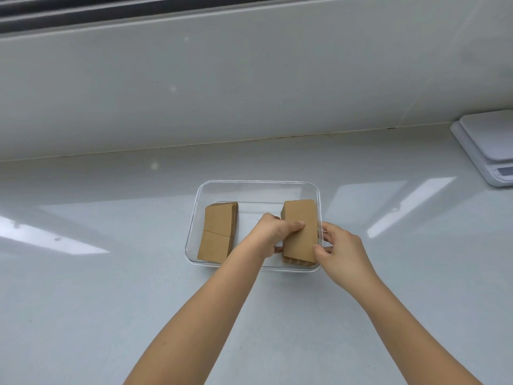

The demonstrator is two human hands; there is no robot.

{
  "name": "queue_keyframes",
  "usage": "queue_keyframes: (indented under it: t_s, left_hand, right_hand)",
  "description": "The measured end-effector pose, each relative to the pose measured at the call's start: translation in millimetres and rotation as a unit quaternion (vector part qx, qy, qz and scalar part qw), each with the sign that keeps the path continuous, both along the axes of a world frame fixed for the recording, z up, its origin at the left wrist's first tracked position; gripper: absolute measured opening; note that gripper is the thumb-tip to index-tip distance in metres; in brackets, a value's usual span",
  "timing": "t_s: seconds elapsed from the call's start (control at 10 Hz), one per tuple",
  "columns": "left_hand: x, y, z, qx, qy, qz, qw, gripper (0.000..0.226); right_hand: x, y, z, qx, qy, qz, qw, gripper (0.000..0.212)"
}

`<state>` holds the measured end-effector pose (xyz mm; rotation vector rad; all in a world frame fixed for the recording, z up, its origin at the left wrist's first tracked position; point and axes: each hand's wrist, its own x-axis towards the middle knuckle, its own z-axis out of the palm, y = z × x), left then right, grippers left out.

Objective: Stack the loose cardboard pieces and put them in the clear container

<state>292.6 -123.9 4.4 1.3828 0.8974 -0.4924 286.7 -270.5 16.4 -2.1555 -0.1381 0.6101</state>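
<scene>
A stack [301, 232] of cardboard is being gripped by both hands at the right end of the container [258, 184]: the left hand [273, 232] is being closed on its left side, thumb on top, and the right hand [340, 250] is being pinched on its near right corner. Whether it is being rested on the floor cannot be told. Further left, two stacks [218, 232] are lying inside. No loose pieces are being shown on the counter [111, 273]; the task is being judged nearly complete. A scale [488, 145] is sitting far right
</scene>
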Motion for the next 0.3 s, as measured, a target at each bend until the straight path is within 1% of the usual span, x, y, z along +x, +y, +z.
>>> queue_keyframes:
  t_s: [0.1,0.2,0.3]
  left_hand:
    - [-6.3,-3.8,0.8,0.019,-0.004,-0.043,0.999,0.055]
    - [-9.9,7.1,18.8,0.051,0.003,-0.096,0.994,0.073]
    - [-10.5,23.1,53.0,0.1,-0.035,-0.13,0.986,0.072]
  right_hand:
    - [3.2,-2.0,3.1,-0.006,0.036,0.008,0.999,0.044]
    - [12.3,-7.8,13.9,-0.049,0.081,0.024,0.995,0.061]
    - [22.9,-15.5,42.9,0.015,0.087,0.021,0.996,0.058]
